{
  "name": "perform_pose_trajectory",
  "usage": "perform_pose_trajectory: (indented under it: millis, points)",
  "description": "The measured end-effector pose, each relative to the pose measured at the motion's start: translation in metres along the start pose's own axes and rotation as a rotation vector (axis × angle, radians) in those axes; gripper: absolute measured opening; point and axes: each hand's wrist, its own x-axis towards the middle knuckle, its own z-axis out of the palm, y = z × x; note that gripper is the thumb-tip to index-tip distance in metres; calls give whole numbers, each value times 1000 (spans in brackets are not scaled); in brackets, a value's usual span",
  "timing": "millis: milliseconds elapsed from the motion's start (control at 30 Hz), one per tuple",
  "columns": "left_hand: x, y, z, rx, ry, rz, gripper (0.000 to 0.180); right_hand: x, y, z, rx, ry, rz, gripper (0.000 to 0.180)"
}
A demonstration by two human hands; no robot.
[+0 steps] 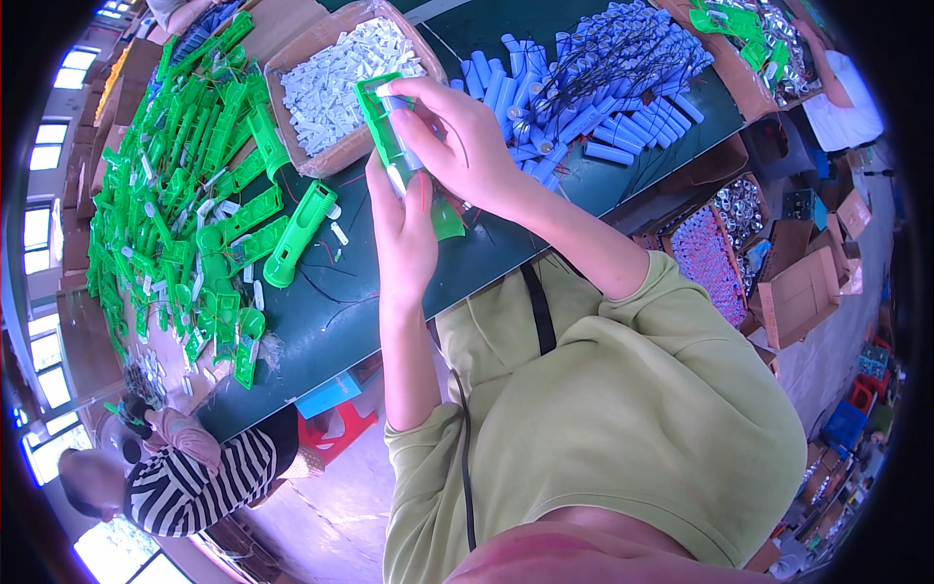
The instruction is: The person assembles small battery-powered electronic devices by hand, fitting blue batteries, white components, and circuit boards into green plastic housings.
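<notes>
Above the near side of the table, my left hand [404,234] holds a green plastic housing half [377,119] upright, with fingers and thumb closed around its lower part. My right hand [462,141] is closed at the housing's upper end. Its index finger and thumb pinch there around a small pale part, mostly covered by the fingers. A greyish cylinder [411,148] sits along the housing's inside, partly behind the right hand. Thin wires show below the right palm. Another green piece [448,220] lies beneath my hands on the table.
Many green housings [209,127] are heaped at left, one closed green housing [300,234] nearer me. A cardboard box [282,73] of small white parts stands behind my hands. Blue wired cylinders [613,127] pile up at right. A person in stripes [209,482] sits at lower left.
</notes>
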Motion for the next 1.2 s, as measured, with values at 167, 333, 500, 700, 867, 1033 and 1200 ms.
perform_pose_trajectory:
  millis: [167,333,500,700,867,1033,1200]
  points:
    - [1,-2,-3,56,4,36,42,-8,3,2,20,-49,72,20]
    - [0,2,-6,12,-27,-69,42,-15,21,16,255,-17,114,47]
    - [4,2,-3,50,33,-19,46,-13,16,23,593,-109,457,65]
    - [14,-12,-6,18,78,3,43,-15,31,35,620,-62,478,57]
    - [17,-24,-23,119,94,74,43,-10,28,37,186,-192,287,49]
    - [4,-6,-55,-246,108,-136,36,27,20,17,87,-262,56,30]
    - [1,-7,-94,-296,479,-40,34,72,67,65,-178,-714,-152,21]
